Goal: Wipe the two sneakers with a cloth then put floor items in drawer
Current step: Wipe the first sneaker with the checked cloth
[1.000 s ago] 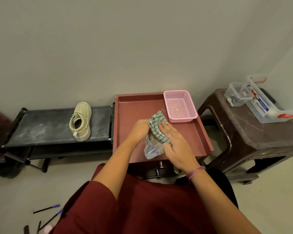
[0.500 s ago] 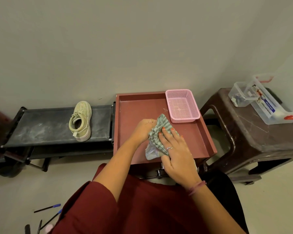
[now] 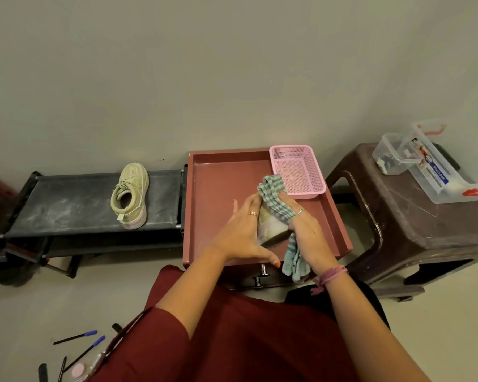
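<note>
One pale green sneaker [image 3: 130, 195] lies on the black rack [image 3: 66, 205] at left. The second sneaker [image 3: 271, 228] is over the red cabinet top [image 3: 218, 188], mostly hidden between my hands. My left hand [image 3: 243, 232] lies against its left side with fingers straight and spread. My right hand [image 3: 305, 230] grips a green checked cloth [image 3: 276, 194] pressed on the shoe's right side; one cloth end hangs below my wrist. Blue-capped pens [image 3: 76, 337] and a small pink round item [image 3: 78, 370] lie on the floor at bottom left. The drawer handles [image 3: 261, 274] show below the cabinet's front edge.
A pink mesh basket [image 3: 298, 172] sits at the cabinet top's back right. A brown plastic stool [image 3: 414, 216] on the right carries clear plastic boxes [image 3: 425, 166]. A grey wall stands behind everything. My red garment fills the lower middle.
My left hand has let go its curled hold and now lies flat on the shoe's side. The right hand slid the cloth over to the right, uncovering more of the sneaker.
</note>
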`<state>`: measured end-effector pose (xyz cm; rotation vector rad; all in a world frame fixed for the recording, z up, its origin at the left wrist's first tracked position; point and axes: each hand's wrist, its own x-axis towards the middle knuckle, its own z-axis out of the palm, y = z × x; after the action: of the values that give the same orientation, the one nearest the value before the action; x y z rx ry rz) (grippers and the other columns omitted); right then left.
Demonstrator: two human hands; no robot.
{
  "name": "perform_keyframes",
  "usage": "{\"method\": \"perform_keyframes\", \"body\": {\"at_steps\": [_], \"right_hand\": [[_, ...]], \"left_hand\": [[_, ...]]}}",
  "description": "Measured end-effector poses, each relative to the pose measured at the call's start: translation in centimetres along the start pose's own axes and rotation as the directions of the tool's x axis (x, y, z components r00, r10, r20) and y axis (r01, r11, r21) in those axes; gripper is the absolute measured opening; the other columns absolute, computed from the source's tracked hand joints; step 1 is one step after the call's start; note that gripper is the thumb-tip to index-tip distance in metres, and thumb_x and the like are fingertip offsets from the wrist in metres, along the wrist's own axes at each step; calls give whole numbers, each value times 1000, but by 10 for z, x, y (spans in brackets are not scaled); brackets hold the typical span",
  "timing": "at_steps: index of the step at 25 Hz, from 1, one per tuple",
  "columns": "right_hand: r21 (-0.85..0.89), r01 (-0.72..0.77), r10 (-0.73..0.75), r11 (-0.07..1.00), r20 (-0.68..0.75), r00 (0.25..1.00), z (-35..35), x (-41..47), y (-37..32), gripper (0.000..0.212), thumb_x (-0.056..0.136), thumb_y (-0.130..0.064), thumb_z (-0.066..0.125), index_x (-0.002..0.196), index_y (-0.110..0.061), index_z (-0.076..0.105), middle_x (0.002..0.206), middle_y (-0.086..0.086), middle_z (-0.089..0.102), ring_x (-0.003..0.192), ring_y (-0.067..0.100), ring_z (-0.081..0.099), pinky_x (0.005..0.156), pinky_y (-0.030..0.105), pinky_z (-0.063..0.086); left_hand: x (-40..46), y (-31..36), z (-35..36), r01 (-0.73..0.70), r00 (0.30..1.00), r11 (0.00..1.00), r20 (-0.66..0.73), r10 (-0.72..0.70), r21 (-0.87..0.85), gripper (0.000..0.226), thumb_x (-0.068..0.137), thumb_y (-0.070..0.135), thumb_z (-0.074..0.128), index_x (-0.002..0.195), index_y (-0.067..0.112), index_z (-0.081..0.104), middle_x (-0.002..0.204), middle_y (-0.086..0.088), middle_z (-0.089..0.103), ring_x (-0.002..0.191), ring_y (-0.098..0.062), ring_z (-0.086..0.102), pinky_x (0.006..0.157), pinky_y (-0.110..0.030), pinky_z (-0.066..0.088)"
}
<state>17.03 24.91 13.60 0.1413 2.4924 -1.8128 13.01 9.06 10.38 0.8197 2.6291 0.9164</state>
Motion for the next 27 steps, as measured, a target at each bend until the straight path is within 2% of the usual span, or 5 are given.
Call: {"method": "perform_keyframes", "body": {"at_steps": [5,13,19,23,27], "right_hand": [[228,-253,288,940,-140,947,17,-21,-2,18,84,-5,42,67,-13,43,67,-3,41,61,10,37,51,16,34],[-617,527,-561,585,161,812,33,-26,25,63,75,-14,38,137,-13,48,148,2,39,144,24,21,118,44,15],[-101,336,-343,936,-55,938,22,-30,38,60,71,8,37,126,-8,57,137,7,51,136,13,38,112,33,30],[403,-99,227,910,-282,932,32,-43,21,24,83,2,35,66,-15,39,63,-3,37,46,-5,39,55,22,37],[-60,11,-23,998,-206,978,36,-64,25,46,79,-31,27,107,-15,61,108,7,61,105,8,59,101,29,42]], "left_hand": [[-6,-6,14,38,972,974,-217,-88,-222,121,56,57,81,149,17,16,145,4,29,133,-13,32,116,-54,20],[-13,-17,18,37,986,965,-149,-77,-259,81,71,60,59,143,25,39,147,5,42,137,-14,38,114,-52,26],[-11,-4,25,32,949,929,-281,-145,-369,110,47,61,83,140,25,37,142,8,39,133,-13,39,114,-51,28],[-11,5,19,72,959,944,-239,-155,-321,113,49,48,90,142,24,29,129,17,36,123,-11,40,112,-56,26],[-11,3,21,46,970,946,-213,-119,-321,102,56,45,85,141,29,31,133,15,38,123,-5,37,113,-56,24]]}}
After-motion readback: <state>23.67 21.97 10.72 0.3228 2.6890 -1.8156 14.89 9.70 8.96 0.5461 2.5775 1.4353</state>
